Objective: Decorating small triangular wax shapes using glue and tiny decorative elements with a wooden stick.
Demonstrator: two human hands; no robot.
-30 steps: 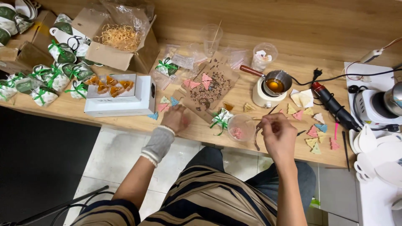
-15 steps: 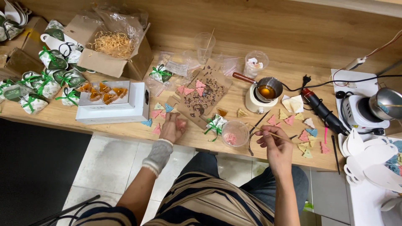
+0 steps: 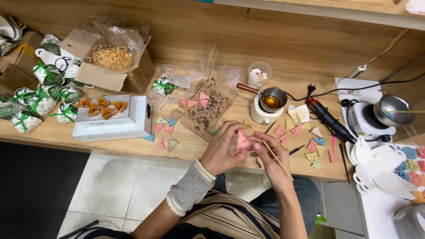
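Left hand (image 3: 223,152) pinches a pink piece (image 3: 242,140) over the bench edge; right hand (image 3: 271,155) fingers close on a stick (image 3: 276,159) and touch the piece. Approx. 8 tied bags (image 3: 42,99) at left look done. Approx. 20 loose pieces remain, incl. a pink one (image 3: 279,130). 1 wax pot (image 3: 273,98), 2 cups.

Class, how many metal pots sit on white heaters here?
2. One pot, holding amber liquid, sits mid-bench; the other pot stands near the bench's right end. More may lie out of view.
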